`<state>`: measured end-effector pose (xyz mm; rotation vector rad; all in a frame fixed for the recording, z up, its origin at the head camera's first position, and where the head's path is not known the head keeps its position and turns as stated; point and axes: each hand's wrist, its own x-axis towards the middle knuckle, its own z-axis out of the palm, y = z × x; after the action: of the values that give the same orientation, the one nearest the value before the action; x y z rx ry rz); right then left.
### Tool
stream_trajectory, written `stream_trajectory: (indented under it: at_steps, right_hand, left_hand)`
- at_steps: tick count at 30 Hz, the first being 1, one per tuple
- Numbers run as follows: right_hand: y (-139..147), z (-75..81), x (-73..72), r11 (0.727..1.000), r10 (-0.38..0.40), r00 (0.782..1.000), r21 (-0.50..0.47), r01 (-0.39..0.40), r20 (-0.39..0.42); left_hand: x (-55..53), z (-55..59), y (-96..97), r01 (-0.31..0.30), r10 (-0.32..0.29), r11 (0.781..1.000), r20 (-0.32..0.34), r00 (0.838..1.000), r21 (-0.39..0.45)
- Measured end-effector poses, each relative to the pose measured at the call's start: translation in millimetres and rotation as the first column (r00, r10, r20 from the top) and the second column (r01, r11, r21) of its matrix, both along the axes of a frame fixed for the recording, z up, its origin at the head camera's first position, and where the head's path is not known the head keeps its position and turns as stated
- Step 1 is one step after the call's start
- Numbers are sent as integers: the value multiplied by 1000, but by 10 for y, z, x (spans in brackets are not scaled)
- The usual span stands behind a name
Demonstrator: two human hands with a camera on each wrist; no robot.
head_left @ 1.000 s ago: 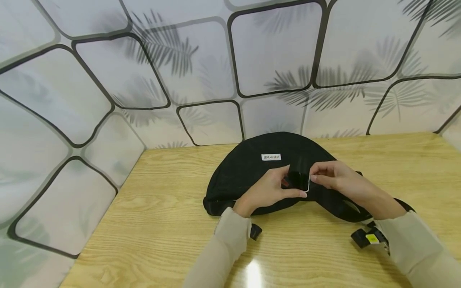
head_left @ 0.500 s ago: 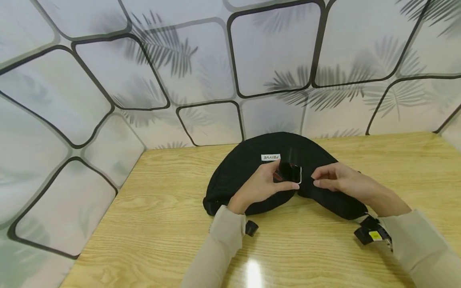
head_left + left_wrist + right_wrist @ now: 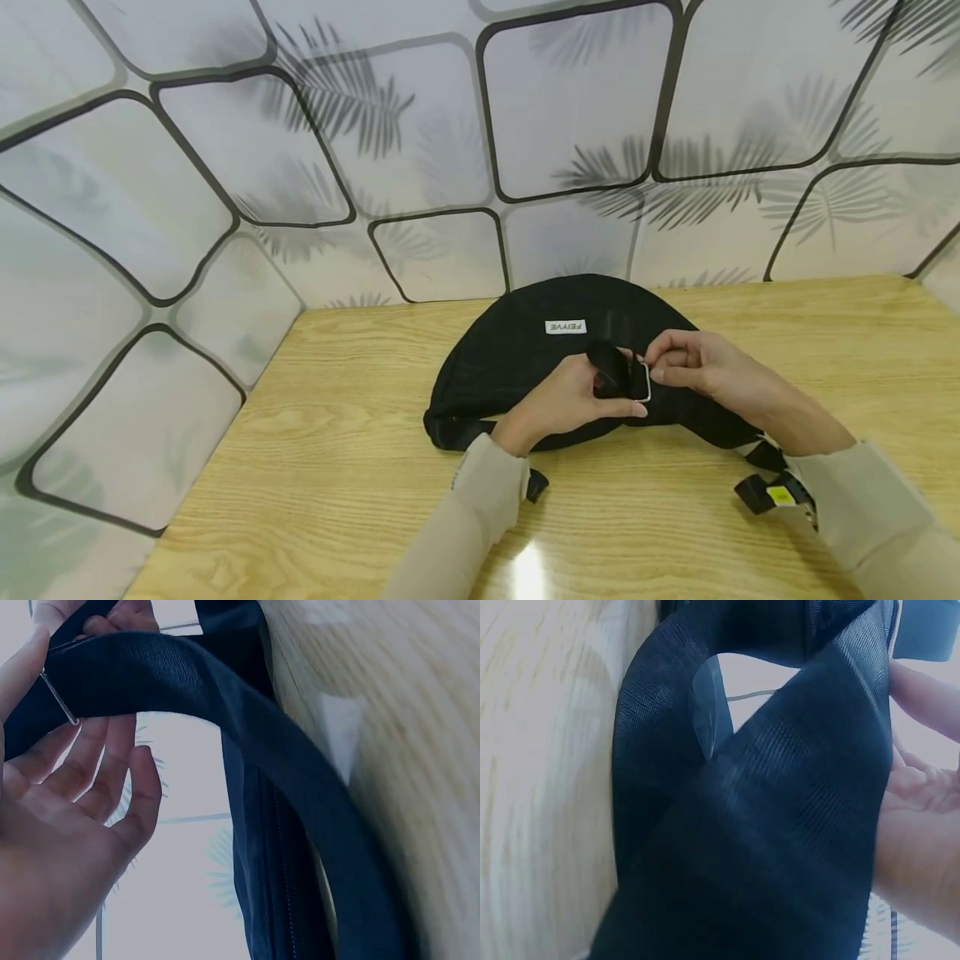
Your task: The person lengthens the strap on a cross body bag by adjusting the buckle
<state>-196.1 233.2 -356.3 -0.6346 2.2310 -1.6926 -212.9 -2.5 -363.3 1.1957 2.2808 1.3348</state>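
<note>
A black half-moon bag [image 3: 502,358] with a white label [image 3: 566,327] lies on the table against the wall. Above its front, my left hand [image 3: 558,400] grips a black webbing strap [image 3: 165,675] with thumb and fingers around a thin rectangular metal buckle [image 3: 648,385]. The strap runs through this buckle [image 3: 60,697]. My right hand [image 3: 708,367] is at the buckle's right edge, thumb and forefinger pinching the strap there; the exact pinch point is partly hidden. Across the right wrist view a wide length of strap [image 3: 772,795] hangs twisted in front of the hand.
Light wood-grain table [image 3: 315,467] extends left and in front of the bag. A patterned wall covering [image 3: 420,150] rises behind it. Wrist camera parts [image 3: 772,492] show near the right cuff, and a dark piece [image 3: 537,485] near the left.
Both hands were together at the buckle, then the left hand drew it leftward, away from the right. Now it has come back right, and the right fingers meet the buckle's edge again.
</note>
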Motion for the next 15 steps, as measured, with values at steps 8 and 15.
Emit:
stream_trajectory:
  at_steps: [8, 15]
  right_hand:
    - [-48, 16, 6, 999, -44, 994, -10, 43, -104]
    - [-199, 94, 102, 982, -76, 965, 148, 116, -249]
  left_hand:
    - [-1, 13, 29, -86, 85, 996, -52, 995, -9]
    - [10, -6, 41, -123, 123, 992, -15, 992, -23]
